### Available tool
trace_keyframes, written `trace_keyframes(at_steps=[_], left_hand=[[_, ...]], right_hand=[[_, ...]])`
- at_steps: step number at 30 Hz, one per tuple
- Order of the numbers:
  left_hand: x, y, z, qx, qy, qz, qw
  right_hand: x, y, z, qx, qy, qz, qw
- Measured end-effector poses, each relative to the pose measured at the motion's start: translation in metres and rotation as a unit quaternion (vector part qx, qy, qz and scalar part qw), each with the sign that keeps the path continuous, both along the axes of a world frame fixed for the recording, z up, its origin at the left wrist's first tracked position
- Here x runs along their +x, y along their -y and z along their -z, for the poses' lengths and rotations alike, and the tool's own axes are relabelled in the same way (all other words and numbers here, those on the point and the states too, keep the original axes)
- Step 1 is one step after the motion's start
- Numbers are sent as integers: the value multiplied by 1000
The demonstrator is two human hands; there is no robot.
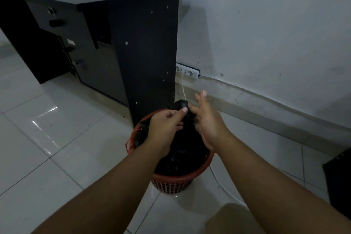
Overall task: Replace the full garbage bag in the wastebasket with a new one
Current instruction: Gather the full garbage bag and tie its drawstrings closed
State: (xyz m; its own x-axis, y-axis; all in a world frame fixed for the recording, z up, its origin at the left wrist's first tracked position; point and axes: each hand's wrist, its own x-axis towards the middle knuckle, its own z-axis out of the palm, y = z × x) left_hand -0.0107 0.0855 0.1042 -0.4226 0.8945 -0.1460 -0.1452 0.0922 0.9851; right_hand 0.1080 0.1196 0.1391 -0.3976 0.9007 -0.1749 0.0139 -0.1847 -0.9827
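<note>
— How far?
— Early. The full garbage bag (182,150) sits in the wastebasket (171,182). My left hand (167,123) pinches its neck at twelve o'clock, and my right hand (207,121) is spread and empty beside it. Lifting and relining remain.

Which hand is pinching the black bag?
The left hand: its thumb and fingers pinch the gathered top of the black bag, while the right hand has straight fingers.

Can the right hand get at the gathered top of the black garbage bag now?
Probably yes: the right hand is open just beside the garbage bag, whose top the left hand pinches; nothing lies between.
</note>
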Motion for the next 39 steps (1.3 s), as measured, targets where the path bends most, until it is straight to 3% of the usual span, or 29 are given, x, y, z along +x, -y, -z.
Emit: trace_keyframes(at_steps=[5, 10, 19, 23, 31, 39], left_hand=[[-4, -5, -1, -6, 116, -55, 992], [-11, -4, 3, -8, 144, -42, 989], [-11, -1, 0, 20, 73, -19, 997], [-11, 1, -11, 69, 45, -7, 997], [-20, 8, -24, 64, 108, -9, 992], [-16, 12, -33, 94, 45, 48, 993]], right_hand=[[11, -8, 14, 59, 42, 88, 994], [25, -8, 30, -55, 114, 2, 992], [23, -17, 3, 11, -42, 81, 996], [14, -11, -6, 50, -16, 54, 997], [0, 2, -9, 11, -95, -20, 995], [-12, 2, -43, -17, -220, -12, 975]])
